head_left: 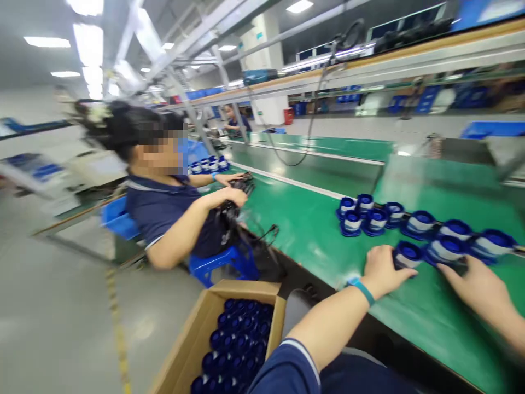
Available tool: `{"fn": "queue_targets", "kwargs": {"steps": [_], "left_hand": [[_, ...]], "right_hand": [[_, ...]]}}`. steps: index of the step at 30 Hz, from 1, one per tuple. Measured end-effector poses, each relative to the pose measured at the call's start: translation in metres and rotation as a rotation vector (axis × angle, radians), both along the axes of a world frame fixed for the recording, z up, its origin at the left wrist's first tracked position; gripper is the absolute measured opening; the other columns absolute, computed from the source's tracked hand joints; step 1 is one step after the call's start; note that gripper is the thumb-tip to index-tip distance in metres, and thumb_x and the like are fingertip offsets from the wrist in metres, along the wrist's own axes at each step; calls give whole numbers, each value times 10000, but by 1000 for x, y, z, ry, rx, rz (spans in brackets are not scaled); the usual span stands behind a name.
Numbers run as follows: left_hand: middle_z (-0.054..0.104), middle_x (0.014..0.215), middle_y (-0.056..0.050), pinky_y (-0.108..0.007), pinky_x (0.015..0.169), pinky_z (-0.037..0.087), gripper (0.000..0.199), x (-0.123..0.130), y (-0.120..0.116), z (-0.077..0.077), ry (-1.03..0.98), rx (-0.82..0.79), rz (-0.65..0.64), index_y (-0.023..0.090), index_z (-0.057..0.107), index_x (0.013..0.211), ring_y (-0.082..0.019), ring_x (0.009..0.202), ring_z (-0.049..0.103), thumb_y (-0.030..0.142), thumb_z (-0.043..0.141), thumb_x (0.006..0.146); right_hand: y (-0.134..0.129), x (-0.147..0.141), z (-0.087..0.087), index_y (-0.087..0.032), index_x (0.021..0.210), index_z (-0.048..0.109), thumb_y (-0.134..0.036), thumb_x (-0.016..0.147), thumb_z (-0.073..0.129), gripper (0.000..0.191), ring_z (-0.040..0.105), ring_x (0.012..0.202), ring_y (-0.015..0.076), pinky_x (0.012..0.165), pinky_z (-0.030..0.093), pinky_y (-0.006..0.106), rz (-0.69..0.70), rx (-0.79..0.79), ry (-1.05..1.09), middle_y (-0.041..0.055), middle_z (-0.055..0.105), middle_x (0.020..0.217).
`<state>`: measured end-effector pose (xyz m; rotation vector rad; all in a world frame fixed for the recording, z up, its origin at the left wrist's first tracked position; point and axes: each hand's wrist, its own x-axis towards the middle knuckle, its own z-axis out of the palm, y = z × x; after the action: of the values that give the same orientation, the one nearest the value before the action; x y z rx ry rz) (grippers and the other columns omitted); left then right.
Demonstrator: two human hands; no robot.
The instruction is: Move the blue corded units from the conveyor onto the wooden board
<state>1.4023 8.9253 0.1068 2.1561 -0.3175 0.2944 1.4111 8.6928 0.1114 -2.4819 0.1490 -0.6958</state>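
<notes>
While both hands are down on the green bench point(311, 230), the left hand point(383, 271) is curled around a blue-and-white spool point(407, 255) sitting near the bench's front edge, fingers wrapped over its near side, with a teal wristband point(363, 290) on that wrist. The right hand point(478, 284) lies just beside it, fingers stretched toward the next spool point(445, 249); it's touching or nearly touching, but honestly I can't tell if it's actually gripping anything since the fingertips blur into the spool. Those two sit in a front row of spools point(492, 243) running toward the right edge, and behind them there's a second cluster of spools point(365, 214) standing upright further back on the bench, close together. Down off the front edge, by the person's left arm, there's an open cardboard box point(205, 334) on the floor side, packed with dark blue spools point(241, 339). Further along the same bench edge to the left, a co-worker point(164, 202) in a navy polo sits on a blue stool point(221, 262), both hands on a bundle of black cables point(240, 197), with more spools point(209, 163) near the far end past them. Whole shot is pretty motion-blurred.
</notes>
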Motion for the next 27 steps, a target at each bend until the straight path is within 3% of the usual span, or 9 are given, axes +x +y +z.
{"fn": "queue_targets", "kwargs": {"steps": [4, 6, 9, 13, 16, 19, 21, 23, 27], "left_hand": [[666, 1182, -135, -499, 1064, 486, 666, -3, 2, 0, -35, -35, 33, 154, 597, 1177, -321, 1189, 591, 481, 899, 682], [658, 1200, -129, -495, 1086, 464, 647, -2, 2, 0, -56, -29, -1, 159, 581, 1189, -312, 1206, 580, 436, 898, 698], [655, 1215, -130, -495, 1104, 445, 597, -3, 5, 2, -68, -3, -34, 160, 568, 1204, -312, 1223, 572, 407, 861, 746], [632, 1295, -172, -484, 1146, 418, 517, -7, 10, 6, -60, 25, -70, 135, 546, 1276, -313, 1288, 546, 277, 749, 822], [574, 1413, -205, -503, 1198, 375, 580, -19, 9, 5, -24, 27, -64, 128, 507, 1359, -324, 1378, 496, 176, 681, 808], [417, 1556, -288, -564, 1226, 333, 768, -42, 20, 7, 45, 108, -61, 58, 381, 1487, -393, 1491, 364, 234, 691, 807], [332, 1609, -299, -593, 1231, 315, 850, -58, 45, 14, -16, 190, -67, 54, 328, 1530, -412, 1523, 300, 332, 710, 823], [319, 1632, -257, -608, 1235, 295, 804, -65, 88, 23, -181, 269, -2, 113, 361, 1527, -397, 1531, 284, 395, 694, 851], [375, 1565, -309, -667, 1170, 335, 717, -56, 194, 34, -295, 416, 372, 71, 431, 1467, -445, 1484, 331, 482, 607, 906]], "right_hand": [[29, -38, 22, -176, 1082, 645, -645, 800, 559, 554, 700, 955, 337, 827, 556, 480, -63, 89, -149, 218, 730, 1070], [47, -56, 26, -185, 1099, 660, -648, 834, 565, 542, 711, 895, 285, 840, 578, 444, 33, 141, -227, 148, 750, 1004], [70, -73, 26, -204, 1068, 690, -605, 858, 618, 458, 719, 832, 237, 820, 601, 395, 274, 164, -175, 90, 761, 946], [89, -70, 21, -198, 1118, 701, -539, 889, 618, 419, 730, 911, 241, 883, 608, 414, 457, 156, -55, 97, 766, 1010], [94, -59, 16, -191, 1180, 689, -509, 891, 601, 438, 725, 1007, 262, 949, 592, 465, 448, 150, -31, 117, 761, 1088], [97, -54, 13, -176, 1197, 680, -508, 874, 613, 468, 705, 1086, 292, 996, 565, 514, 404, 138, -37, 145, 743, 1166], [102, -56, 14, -163, 1206, 670, -499, 885, 607, 469, 710, 1049, 283, 979, 571, 505, 405, 149, -18, 152, 741, 1149], [113, -60, 17, -158, 1236, 650, -476, 905, 597, 462, 714, 982, 254, 934, 585, 467, 438, 175, 18, 141, 742, 1110], [152, -56, 28, -162, 1279, 625, -416, 917, 626, 442, 698, 955, 223, 909, 576, 424, 558, 190, 103, 125, 732, 1112]]}}
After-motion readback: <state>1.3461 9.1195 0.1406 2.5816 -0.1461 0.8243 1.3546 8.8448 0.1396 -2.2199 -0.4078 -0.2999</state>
